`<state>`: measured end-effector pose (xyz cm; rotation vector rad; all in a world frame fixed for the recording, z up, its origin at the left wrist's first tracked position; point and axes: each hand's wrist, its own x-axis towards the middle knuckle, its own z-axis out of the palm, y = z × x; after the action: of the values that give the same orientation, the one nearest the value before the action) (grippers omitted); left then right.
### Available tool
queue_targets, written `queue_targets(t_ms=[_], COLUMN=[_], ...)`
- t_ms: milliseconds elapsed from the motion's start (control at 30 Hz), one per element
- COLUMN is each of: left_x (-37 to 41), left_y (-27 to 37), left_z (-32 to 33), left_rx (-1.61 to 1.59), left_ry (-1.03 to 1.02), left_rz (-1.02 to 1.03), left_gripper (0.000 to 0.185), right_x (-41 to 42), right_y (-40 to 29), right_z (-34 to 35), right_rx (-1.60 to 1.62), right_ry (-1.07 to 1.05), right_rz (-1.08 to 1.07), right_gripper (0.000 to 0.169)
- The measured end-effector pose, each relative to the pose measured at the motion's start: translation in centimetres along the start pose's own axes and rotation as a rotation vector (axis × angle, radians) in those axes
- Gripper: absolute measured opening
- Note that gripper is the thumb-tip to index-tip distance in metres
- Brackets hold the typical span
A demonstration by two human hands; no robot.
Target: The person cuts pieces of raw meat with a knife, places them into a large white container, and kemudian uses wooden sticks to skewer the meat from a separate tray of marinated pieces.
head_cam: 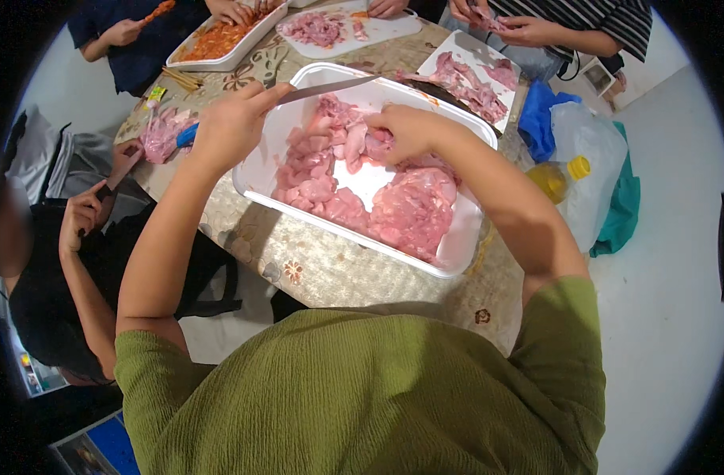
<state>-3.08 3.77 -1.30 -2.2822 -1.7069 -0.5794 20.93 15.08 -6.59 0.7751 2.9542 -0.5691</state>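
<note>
My left hand (234, 127) is closed around a knife (332, 88), its blade pointing right over the far left part of a white plastic tub (344, 222). A blue handle end shows on the other side of the fist. Inside the tub, raw chicken pieces (314, 160) line the left and far sides, and a larger mass of raw chicken (415, 208) lies at the near right. My right hand (409, 133) reaches into the far part of the tub, its fingers curled on a piece of raw chicken (378, 142). The fingertips are partly hidden.
Cutting boards with raw meat (314, 28), (474, 89) lie beyond the tub. A tray of red-coated meat (225, 38) stands at far left, near wooden skewers (182, 78). Co-workers' hands (80, 217) surround the table. An oil bottle (552, 178) and plastic bags (593, 160) are right.
</note>
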Motion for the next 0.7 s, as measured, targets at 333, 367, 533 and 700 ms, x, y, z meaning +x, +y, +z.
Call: queue_targets(t_ms=[333, 367, 533, 700], left_x=[-0.7, -0.8, -1.0, -1.3], left_y=[1.7, 1.6, 2.9, 4.6], left_z=[0.1, 0.2, -0.3, -0.1], left_rx=[0.1, 0.101, 0.181, 0.134], left_ry=[-0.184, -0.199, -0.331, -0.323], left_rz=[0.171, 0.22, 0.213, 0.118], left_gripper=[0.033, 0.033, 0.036, 0.041], right_x=[1.4, 1.3, 1.3, -0.8], right_y=[0.8, 1.0, 1.9, 1.7], right_z=[-1.4, -1.0, 0.3, 0.2], right_rx=[0.163, 0.211, 0.32, 0.368], right_ry=[-0.036, -0.009, 0.097, 0.183], right_rz=[0.169, 0.179, 0.172, 0.261], right_gripper=[0.035, 0.034, 0.035, 0.037])
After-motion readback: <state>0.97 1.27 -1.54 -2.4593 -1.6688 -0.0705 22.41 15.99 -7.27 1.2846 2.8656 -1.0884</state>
